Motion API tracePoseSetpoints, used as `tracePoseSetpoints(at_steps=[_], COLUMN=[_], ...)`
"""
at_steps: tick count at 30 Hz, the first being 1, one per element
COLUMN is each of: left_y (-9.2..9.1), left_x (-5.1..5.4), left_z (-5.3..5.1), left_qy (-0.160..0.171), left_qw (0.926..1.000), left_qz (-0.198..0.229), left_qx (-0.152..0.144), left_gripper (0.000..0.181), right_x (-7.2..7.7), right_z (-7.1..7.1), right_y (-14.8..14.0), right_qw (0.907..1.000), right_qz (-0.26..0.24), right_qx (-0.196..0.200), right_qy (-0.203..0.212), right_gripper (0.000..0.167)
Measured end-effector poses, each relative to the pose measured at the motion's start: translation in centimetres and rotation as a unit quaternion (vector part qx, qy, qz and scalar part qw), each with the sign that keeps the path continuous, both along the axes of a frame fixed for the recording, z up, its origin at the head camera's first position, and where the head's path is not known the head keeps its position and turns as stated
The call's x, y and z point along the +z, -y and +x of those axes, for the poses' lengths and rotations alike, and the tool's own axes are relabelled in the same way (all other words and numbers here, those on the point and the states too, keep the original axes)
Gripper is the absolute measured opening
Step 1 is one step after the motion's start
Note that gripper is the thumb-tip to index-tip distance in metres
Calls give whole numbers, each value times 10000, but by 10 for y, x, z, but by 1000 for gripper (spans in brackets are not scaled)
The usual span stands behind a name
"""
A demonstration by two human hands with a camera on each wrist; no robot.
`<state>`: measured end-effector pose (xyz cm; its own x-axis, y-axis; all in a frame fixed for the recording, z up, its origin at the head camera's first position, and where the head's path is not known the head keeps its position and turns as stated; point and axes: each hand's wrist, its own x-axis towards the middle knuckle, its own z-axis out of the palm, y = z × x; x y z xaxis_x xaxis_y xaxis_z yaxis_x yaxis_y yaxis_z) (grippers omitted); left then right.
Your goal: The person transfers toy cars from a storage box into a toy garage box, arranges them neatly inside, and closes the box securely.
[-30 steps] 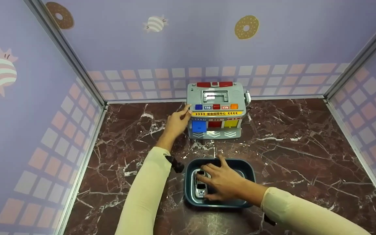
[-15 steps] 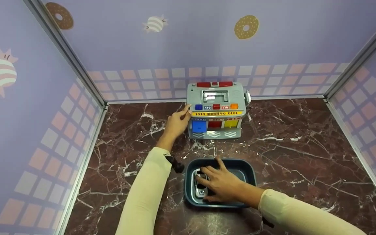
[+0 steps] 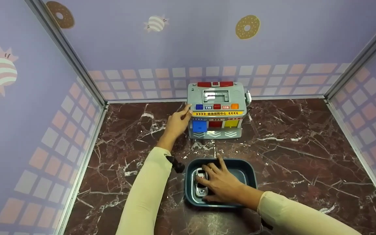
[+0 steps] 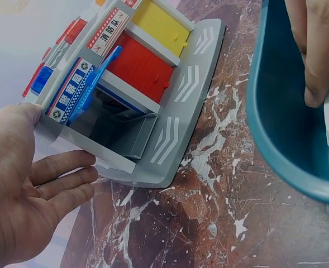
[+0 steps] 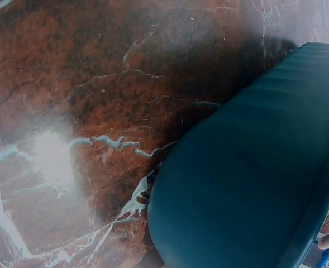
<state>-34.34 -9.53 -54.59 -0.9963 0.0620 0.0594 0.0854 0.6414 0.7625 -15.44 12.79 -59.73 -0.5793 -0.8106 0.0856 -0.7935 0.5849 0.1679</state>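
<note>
My left hand (image 3: 176, 123) touches the left roof corner of a grey toy police and fire station (image 3: 215, 98); in the left wrist view its lower fingers (image 4: 69, 181) lie nearly straight beside the wall. The station's blue door (image 4: 94, 84) is swung up, showing a dark bay behind it, while the red door (image 4: 142, 70) and yellow door (image 4: 161, 28) are down. My right hand (image 3: 222, 184) grips a white toy police car (image 3: 201, 191) inside a dark teal tray (image 3: 253, 178). The hand covers much of the car's right side.
Brown marble-patterned tabletop (image 3: 292, 156) spreads around the tray and station. A purple printed wall (image 3: 201, 49) stands close behind the station, with side walls at left and right. A white handset-like piece (image 3: 247, 97) hangs on the station's right side.
My right hand has shifted slightly left and its fingers have settled more closely over the toy car. The left hand and the station have stayed in place.
</note>
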Motion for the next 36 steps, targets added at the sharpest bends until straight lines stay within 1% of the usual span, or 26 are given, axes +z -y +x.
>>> tracePoseSetpoints(at_steps=[5, 10, 22, 29, 36], left_y=[0, 0, 0, 0, 0], left_x=[0, -1, -2, -3, -3], left_z=[0, -1, -1, -1, -1], left_qy=[34, 63, 16, 25, -24], left_qw=[9999, 9999, 10000, 10000, 10000], left_qz=[105, 82, 3, -34, -64], left_qx=[23, 58, 54, 35, 24], left_gripper=[46, 46, 45, 45, 46], right_x=[-1, 2, 23, 32, 38], right_z=[-2, -4, -13, -22, -32], right_y=[0, -4, -15, -24, -30], right_qw=[9999, 9997, 9984, 9955, 9943], right_qz=[-52, -150, -515, -685, -852], right_qx=[62, 121, 178, 304, 248], right_qy=[-80, -123, -174, -577, -592], right_gripper=[76, 77, 77, 78, 83])
